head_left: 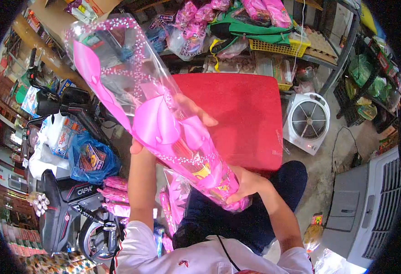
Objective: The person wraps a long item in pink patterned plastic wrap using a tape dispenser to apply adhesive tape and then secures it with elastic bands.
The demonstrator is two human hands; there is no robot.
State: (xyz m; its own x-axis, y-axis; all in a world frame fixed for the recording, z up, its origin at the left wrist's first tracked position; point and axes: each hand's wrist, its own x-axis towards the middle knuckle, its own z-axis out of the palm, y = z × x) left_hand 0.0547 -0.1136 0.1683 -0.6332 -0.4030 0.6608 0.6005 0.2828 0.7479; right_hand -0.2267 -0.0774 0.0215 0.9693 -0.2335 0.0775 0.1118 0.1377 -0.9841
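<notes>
Left arm: raised from the lower edge of the view, forearm near upright, bent at the elbow. The left hand (195,114) sits under the middle of a pink and clear cellophane sleeve (157,123). The fingers curl round the sleeve's far side and the thumb shows at its near side, so the hand is closed around it in a cradling grip.

Right arm: reaches in from the lower right, forearm angled up and inward. The right hand (248,185) is wrapped tight around the narrow lower end of the sleeve, fingers pressed together over the gathered film.

Sleeve: cone-shaped and held clear of any surface. It runs diagonally from its wide open mouth at the upper left down to the pinched tip in the right hand. It lies between the two hands, touching both, and is tilted rather than upright. A packed item with yellow and red print sits inside the lower part; what it is cannot be told.

Surroundings: a red bench (241,109) stands behind and below the sleeve. A white box fan (307,121) is on the floor just beside the bench. More pink packets (114,196) lie near a parked motorbike (66,205) at the left. A blue plastic bag (91,157) rests above them.
</notes>
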